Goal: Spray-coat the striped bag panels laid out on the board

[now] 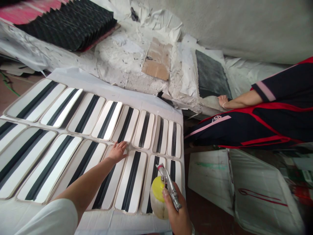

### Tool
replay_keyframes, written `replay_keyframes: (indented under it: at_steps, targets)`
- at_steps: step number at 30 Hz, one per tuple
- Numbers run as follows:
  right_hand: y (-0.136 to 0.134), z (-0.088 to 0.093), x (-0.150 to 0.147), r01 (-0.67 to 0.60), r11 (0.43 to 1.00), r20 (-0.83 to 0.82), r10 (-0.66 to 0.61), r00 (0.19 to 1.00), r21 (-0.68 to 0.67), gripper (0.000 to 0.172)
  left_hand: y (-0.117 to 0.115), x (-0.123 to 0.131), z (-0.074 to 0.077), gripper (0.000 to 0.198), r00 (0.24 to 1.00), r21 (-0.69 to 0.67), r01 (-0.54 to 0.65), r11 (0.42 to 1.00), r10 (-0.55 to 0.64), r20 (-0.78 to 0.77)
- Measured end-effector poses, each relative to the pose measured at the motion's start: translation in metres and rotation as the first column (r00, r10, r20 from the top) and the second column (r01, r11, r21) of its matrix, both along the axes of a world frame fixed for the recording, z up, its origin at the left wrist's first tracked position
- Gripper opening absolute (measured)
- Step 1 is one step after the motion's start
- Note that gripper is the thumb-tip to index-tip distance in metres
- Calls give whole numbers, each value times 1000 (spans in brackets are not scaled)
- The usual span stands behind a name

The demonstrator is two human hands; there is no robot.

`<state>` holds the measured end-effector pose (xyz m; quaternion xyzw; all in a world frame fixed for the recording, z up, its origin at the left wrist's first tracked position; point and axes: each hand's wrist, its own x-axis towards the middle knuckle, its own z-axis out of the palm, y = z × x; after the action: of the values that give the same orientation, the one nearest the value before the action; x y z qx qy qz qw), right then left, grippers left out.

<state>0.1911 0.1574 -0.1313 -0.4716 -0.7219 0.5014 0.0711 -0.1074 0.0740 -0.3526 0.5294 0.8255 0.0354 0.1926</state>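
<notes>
Two rows of long white panels with a black stripe down the middle [132,178] lie side by side on a white sheet [117,93]. My left hand [118,150] rests flat and open on the top end of one panel in the near row. My right hand [177,213] is closed around a metal spray gun [170,184] with a yellow-lidded cup [157,197], its nozzle pointing up and away over the right-most near panels.
Another person in dark clothing with red and pink trim [256,125] leans in from the right, a hand [223,101] on a paper-covered ledge. Crumpled white paper, a cardboard piece [157,60] and a stack of black pleated sheets [70,24] lie beyond. White boards [256,189] lie at the right.
</notes>
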Motion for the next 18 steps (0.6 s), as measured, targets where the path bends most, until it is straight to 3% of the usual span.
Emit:
replay_keyframes:
  at_steps: [12, 18]
  targets:
    - [34, 11, -46, 29, 986, -181, 1, 983, 165, 29, 2, 2, 2, 61, 1000, -13, 3, 1000, -3, -18]
    - [44, 9, -56, 66, 985, -192, -34, 981, 162, 31, 1, 4, 0, 59, 1000, -1, -3, 1000, 3, -9]
